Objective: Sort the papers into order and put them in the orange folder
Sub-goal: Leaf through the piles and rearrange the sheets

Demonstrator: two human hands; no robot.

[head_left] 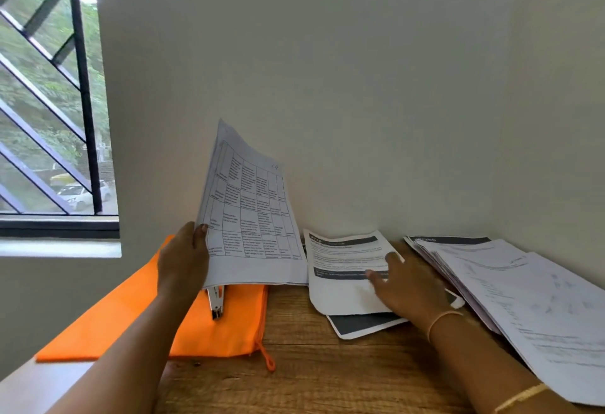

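One sheaf (252,217): thin printed sheets, light, limp, apt to fan apart; held upright over the orange folder (131,309), pinched at its left edge by the left hand (183,259). The right hand (412,286): flat on a loose sheet (343,266) on the table (311,364), gripping nothing. Best taken by a squared edge.
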